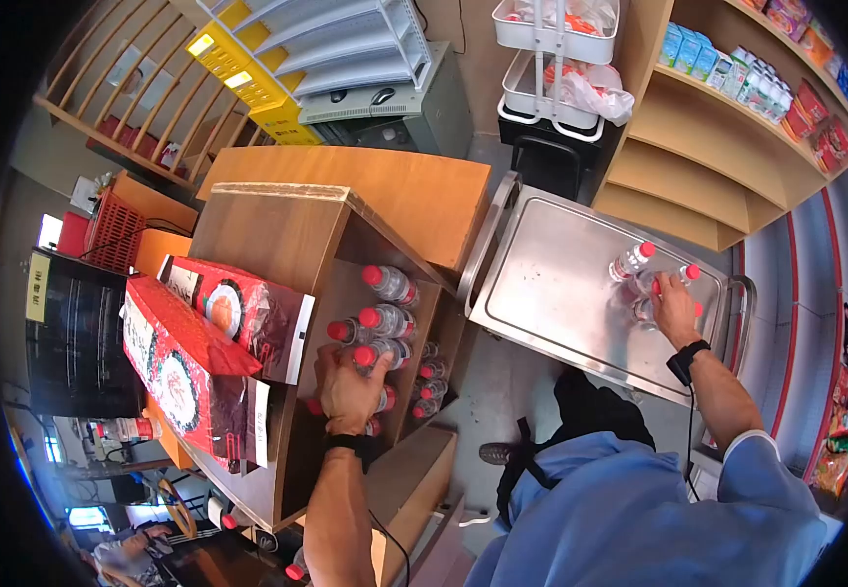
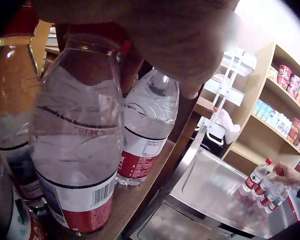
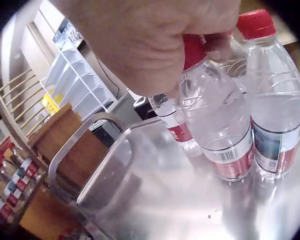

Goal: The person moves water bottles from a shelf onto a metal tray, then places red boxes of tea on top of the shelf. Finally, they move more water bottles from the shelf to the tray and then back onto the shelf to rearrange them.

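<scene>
Inside a brown wooden cabinet (image 1: 277, 230), my left hand (image 1: 351, 391) is among several red-capped clear bottles (image 1: 390, 323). The left wrist view shows the left hand (image 2: 175, 37) gripping the top of an upright bottle (image 2: 80, 135), with another bottle (image 2: 147, 120) beside it. Over a metal trolley (image 1: 541, 264), my right hand (image 1: 675, 311) has its fingers round a bottle's red cap. That bottle (image 3: 217, 120) stands on the trolley top under the right hand (image 3: 145, 45), close beside another upright bottle (image 3: 275, 100); more bottles are partly hidden behind.
Red packages (image 1: 175, 372) lie on top of the cabinet at the left. Beyond the trolley stands a wooden shelf unit (image 1: 708, 147) with cartons and small bottles. A white tiered cart (image 1: 556, 34) is at the back. The trolley has raised metal handles (image 1: 490, 235).
</scene>
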The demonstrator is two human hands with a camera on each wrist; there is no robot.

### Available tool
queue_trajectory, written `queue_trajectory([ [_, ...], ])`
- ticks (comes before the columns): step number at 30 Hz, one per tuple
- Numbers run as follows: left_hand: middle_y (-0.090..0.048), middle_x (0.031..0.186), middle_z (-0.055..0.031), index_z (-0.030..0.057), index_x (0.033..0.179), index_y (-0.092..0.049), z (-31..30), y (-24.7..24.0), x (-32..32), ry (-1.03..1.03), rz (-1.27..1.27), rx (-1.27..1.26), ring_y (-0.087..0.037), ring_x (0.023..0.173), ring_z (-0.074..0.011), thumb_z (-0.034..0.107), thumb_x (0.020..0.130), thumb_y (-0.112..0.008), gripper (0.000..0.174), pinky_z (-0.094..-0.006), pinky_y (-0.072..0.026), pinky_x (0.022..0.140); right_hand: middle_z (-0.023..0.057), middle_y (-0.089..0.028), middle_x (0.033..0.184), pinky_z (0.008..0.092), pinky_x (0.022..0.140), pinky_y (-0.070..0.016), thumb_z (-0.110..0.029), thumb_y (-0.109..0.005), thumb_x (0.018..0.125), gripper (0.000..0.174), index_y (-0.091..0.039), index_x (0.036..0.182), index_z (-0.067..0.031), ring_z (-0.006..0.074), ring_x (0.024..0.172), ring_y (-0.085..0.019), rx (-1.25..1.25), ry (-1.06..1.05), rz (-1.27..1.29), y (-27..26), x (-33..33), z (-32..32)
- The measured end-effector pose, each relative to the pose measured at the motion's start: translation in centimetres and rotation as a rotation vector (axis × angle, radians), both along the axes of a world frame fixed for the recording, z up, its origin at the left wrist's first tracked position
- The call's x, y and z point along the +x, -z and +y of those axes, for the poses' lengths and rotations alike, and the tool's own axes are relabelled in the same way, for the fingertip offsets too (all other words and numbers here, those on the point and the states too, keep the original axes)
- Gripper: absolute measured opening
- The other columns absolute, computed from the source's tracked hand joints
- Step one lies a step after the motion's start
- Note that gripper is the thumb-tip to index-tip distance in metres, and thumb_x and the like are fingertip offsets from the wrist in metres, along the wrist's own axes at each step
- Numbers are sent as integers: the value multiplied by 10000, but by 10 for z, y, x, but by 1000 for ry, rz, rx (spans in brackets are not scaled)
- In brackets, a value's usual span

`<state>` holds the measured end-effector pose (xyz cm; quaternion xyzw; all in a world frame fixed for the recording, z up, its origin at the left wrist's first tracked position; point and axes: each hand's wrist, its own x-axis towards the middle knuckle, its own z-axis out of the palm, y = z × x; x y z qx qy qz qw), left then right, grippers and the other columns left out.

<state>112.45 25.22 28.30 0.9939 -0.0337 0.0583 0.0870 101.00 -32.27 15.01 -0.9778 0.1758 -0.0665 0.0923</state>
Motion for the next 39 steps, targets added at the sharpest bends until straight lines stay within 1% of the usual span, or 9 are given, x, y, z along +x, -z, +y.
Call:
queue_trajectory([
  [2,-569,1262,-178,-18,1049,-723,2,5,0,-12,-3,6,-559,1183,-405,570,834,-790,629,-524,-500,983,184,-655,991,527,769,-549,-110,-709,887,310,-595,1175,-112,436,940,-669,22,-15,-16,-1,-8,8],
  [9,-576,1243,-176,-30,1053,-725,-2,-2,1,-4,-16,22,-568,1170,-402,575,839,-785,645,-522,-500,978,202,-688,1021,532,786,-542,-128,-721,885,319,-613,1183,-90,437,958,-671,125,-60,-20,-9,-19,28],
  [13,-579,1240,-176,-31,1052,-727,0,3,2,-41,11,-19,-569,1171,-401,574,842,-782,643,-520,-500,978,212,-695,934,514,786,-538,-153,-736,894,265,-644,1124,-59,429,906,-679,253,-180,-12,-22,-20,63],
  [20,-573,1290,-181,-3,1126,-724,0,0,2,-33,35,7,-562,1213,-405,592,859,-752,653,-524,-495,998,167,-668,869,469,716,-540,-300,-784,892,347,-647,1089,-50,368,797,-653,402,-550,3,-42,-15,134],
  [25,-574,1284,-173,11,1112,-734,-1,0,4,-89,99,-1,-559,1208,-398,603,858,-750,644,-518,-501,988,160,-662,872,477,720,-541,-339,-804,873,386,-649,1070,-46,365,798,-651,497,-688,42,-41,1,183],
  [27,-573,1274,-168,11,1096,-736,-1,2,4,-88,84,10,-558,1201,-390,601,858,-753,636,-514,-504,982,133,-658,831,418,690,-549,-313,-865,822,410,-667,1061,-46,335,752,-662,553,-783,-96,-27,10,202],
  [28,-573,1271,-164,11,1093,-736,0,3,4,-63,53,10,-559,1198,-389,598,857,-756,633,-516,-506,981,136,-661,864,471,709,-536,-353,-814,860,383,-646,1031,-53,369,811,-654,592,-757,19,-20,12,211],
  [31,-572,1271,-155,12,1088,-735,1,3,5,-39,24,11,-558,1194,-386,596,852,-762,630,-518,-508,980,135,-660,857,468,707,-535,-345,-814,855,381,-640,1040,-62,369,814,-651,660,-681,63,7,19,246],
  [39,-558,1298,-146,16,1099,-726,1,7,3,-67,82,2,-554,1206,-382,599,832,-778,644,-521,-517,976,230,-722,932,550,782,-568,-285,-801,842,387,-645,1125,-71,440,890,-712,646,-534,267,93,62,324],
])
